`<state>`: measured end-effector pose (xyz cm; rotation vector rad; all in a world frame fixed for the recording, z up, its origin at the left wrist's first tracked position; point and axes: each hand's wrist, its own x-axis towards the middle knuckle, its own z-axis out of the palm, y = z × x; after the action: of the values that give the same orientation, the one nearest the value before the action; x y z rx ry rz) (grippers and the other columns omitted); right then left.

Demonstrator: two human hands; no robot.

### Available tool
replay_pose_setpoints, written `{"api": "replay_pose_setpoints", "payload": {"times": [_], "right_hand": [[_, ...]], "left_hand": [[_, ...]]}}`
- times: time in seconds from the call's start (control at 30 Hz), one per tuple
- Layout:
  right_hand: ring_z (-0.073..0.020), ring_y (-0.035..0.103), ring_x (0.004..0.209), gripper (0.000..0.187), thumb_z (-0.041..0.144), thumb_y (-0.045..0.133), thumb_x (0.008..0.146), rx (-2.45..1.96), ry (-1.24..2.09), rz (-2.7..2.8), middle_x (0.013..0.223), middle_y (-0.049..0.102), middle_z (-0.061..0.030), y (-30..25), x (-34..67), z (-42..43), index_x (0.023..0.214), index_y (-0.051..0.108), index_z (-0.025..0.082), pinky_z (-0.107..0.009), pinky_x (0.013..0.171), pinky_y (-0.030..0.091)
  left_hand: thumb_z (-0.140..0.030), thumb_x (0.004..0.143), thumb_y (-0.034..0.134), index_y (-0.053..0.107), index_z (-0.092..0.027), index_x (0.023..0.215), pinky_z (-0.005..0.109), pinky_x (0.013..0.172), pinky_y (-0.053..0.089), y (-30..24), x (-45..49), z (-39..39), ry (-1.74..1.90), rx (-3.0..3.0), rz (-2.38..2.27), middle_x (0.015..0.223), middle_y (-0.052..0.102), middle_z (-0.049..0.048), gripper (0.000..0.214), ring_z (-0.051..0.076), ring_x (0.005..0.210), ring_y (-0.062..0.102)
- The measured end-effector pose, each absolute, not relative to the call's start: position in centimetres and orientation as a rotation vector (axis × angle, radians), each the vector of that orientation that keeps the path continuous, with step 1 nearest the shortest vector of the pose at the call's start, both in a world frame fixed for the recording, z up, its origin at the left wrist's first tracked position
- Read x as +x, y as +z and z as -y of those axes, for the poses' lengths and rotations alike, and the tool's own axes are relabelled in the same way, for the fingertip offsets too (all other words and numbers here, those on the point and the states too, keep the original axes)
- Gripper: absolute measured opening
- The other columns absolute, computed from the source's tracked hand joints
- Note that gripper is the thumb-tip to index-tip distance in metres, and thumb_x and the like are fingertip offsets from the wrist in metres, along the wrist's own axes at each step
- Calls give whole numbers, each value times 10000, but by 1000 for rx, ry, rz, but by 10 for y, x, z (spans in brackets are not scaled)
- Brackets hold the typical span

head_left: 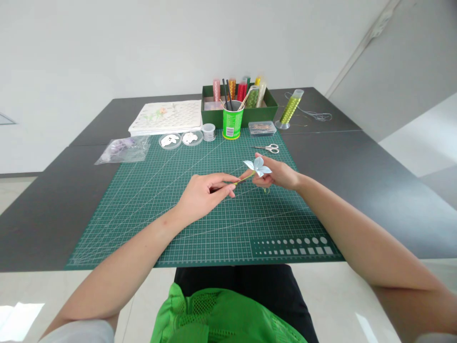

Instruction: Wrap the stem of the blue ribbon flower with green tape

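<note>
A small pale blue flower on a thin green stem is held just above the green cutting mat. My right hand pinches it right under the petals. My left hand is closed in a pinch on the stem's lower end, a little to the left. Both forearms reach in from the near edge of the dark table.
At the mat's far edge stand a green cup of sticks, a green box of coloured spools, a clear case, scissors, two small dishes, a tape roll, a plastic bag, white sheets and a green wire spool.
</note>
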<state>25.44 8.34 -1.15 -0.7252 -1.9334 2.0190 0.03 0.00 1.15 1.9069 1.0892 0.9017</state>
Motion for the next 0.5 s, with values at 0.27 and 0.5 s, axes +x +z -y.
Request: {"api": "replay_pose_setpoints", "payload": {"times": [0.27,0.5], "right_hand": [[-89,108,432,564,742,421,997,-804,1974,1572,482,190,123,-10,257,-89,868,570,213,-258,442,119],[-94,302,457,202,237,751,841,-1610,908,1590,504,402,98,-9,286,-116,837,549,228,-269,511,231]], "left_hand": [[-280,936,685,842,-184,1058,213,495,476,17,-1,1,1023,1883,-1025,742,813,40,221,129,548,677],[-293,920,715,854,-197,1047,206,462,453,16,-2,1,1116,1837,-1022,716,805,42,211,109,493,620]]}}
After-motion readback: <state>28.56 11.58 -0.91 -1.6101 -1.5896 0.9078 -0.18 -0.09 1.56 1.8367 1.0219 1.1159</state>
